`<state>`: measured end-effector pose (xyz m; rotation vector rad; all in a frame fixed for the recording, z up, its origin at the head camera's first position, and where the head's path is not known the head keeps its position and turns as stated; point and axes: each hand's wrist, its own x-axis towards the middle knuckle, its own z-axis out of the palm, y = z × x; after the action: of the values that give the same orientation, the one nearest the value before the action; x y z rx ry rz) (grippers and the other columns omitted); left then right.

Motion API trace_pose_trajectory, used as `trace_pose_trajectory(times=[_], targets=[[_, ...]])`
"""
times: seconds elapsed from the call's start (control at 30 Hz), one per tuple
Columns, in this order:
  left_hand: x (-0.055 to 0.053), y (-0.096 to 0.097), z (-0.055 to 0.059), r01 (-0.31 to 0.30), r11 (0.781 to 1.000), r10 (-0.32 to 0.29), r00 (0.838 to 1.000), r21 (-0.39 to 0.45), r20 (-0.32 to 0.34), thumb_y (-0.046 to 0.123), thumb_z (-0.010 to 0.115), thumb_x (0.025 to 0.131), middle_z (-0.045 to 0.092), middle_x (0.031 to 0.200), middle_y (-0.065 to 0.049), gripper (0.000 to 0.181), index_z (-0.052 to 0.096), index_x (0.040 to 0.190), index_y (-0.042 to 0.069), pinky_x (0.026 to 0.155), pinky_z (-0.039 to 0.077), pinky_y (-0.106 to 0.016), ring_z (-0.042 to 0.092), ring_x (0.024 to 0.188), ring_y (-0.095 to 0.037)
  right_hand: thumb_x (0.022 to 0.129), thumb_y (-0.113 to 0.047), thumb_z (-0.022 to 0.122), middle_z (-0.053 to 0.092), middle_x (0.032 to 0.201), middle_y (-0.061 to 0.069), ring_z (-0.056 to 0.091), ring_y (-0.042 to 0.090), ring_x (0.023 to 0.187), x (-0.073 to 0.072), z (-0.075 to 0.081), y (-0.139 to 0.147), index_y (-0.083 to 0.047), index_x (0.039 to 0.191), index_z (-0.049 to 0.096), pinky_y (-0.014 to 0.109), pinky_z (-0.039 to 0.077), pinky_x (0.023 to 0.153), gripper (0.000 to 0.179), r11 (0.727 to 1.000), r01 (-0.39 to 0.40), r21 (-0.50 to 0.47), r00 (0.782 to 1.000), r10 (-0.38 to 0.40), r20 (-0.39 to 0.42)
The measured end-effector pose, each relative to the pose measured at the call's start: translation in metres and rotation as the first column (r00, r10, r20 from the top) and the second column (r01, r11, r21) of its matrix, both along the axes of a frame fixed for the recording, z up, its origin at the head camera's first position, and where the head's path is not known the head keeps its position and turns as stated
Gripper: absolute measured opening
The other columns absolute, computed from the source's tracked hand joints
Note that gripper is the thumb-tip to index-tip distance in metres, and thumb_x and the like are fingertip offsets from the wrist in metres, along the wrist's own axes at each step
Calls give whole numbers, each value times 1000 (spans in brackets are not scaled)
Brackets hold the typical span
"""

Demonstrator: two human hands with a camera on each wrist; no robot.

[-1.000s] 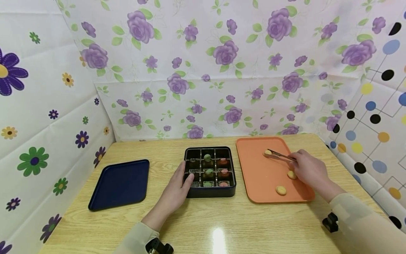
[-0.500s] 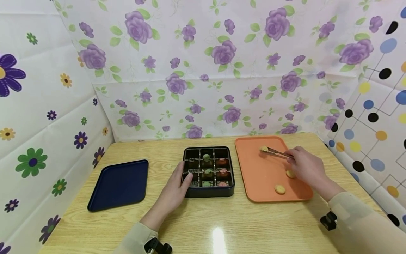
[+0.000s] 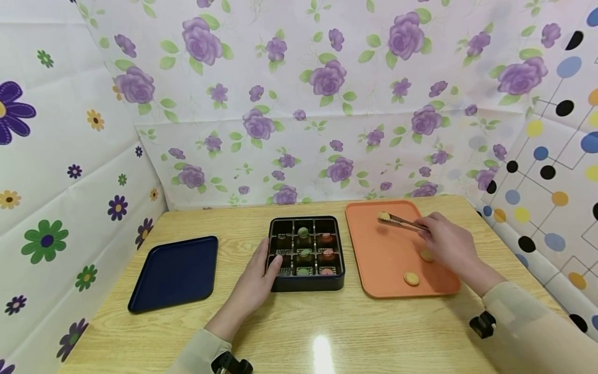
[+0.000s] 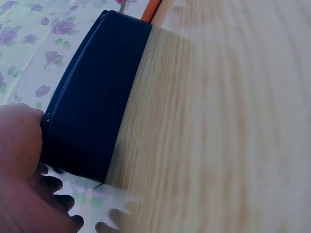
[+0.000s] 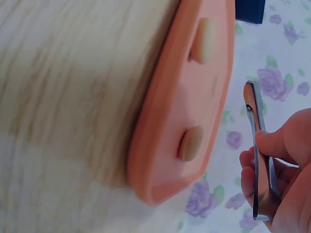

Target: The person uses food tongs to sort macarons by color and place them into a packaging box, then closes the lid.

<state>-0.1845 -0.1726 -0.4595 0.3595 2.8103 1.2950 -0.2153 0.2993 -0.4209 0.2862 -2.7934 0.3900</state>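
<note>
My left hand (image 3: 252,276) holds the left side of a black divided box (image 3: 308,283), thumb over the rim and fingers along the outer wall. Green macarons (image 3: 303,232) and pink macarons (image 3: 327,252) sit in its middle and right columns. In the right wrist view, my right hand (image 5: 291,141) pinches metal tongs (image 5: 265,182) between thumb and fingers. The tongs' tips grip a yellow macaron (image 3: 384,216) above the far part of an orange tray (image 3: 383,259). Another yellow macaron (image 3: 411,279) lies near the tray's front, and one more (image 3: 427,255) is partly hidden by my right hand.
A dark blue tray (image 3: 177,272) lies at the left of the wooden table (image 3: 280,332). Patterned cloth (image 3: 299,104) hangs behind the table and along both sides. The box stands between the two trays.
The tongs, with the yellow macaron in their tips, have moved left and slightly back over the orange tray. My left hand stays on the box.
</note>
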Motion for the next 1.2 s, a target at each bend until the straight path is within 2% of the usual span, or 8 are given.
trace_pose_trajectory(times=[0.17,0.47,0.67,0.77,0.93,1.07,1.2], targets=[[2,-3,2,-10,1000,10,1000,3,-3,50,42,121,7,184,-17,78,4,179,15,132,14,-65,9,169,-40,106,-9,76,69,115,16,70,30,84,3,9,-12,-2,128,79,46,56,60,24,1000,-23,-12,1000,23,-19],[5,-11,4,9,1000,-9,1000,7,-10,52,43,120,8,184,-17,81,5,179,12,133,14,-64,9,169,-40,105,-7,76,70,114,12,70,26,81,8,27,-43,-6,127,79,41,55,58,22,996,-90,6,995,90,-42],[8,-16,2,15,1000,-15,1000,3,13,55,48,118,8,184,-14,84,3,180,19,132,16,-66,9,169,-37,105,-7,77,71,117,11,69,23,78,11,32,-62,-8,125,80,37,51,54,21,990,-141,2,986,140,-89],[9,-17,1,16,1000,-16,1000,3,26,57,51,116,8,185,-14,88,2,180,22,132,17,-67,9,169,-36,105,-8,77,71,119,12,70,25,84,12,34,-72,-9,126,80,37,51,55,21,989,-148,6,985,148,-89],[11,-17,1,27,1000,-27,999,0,34,59,57,113,8,184,-16,95,1,180,20,130,20,-69,13,168,-40,106,-9,76,72,121,10,71,29,92,14,38,-88,-10,129,80,41,54,59,23,987,-160,2,985,160,-67],[12,-17,0,32,999,-32,999,-8,41,60,60,111,8,184,-17,99,1,180,20,129,23,-69,15,167,-42,106,-9,76,72,119,9,72,28,92,17,40,-101,-10,130,79,42,57,65,24,983,-186,11,980,186,-67],[14,-17,1,38,999,-38,998,-10,45,59,65,110,7,184,-18,103,1,180,19,129,24,-69,17,166,-43,106,-10,77,72,116,5,70,21,84,19,42,-114,-12,128,80,36,52,59,23,978,-207,26,975,208,-75]])
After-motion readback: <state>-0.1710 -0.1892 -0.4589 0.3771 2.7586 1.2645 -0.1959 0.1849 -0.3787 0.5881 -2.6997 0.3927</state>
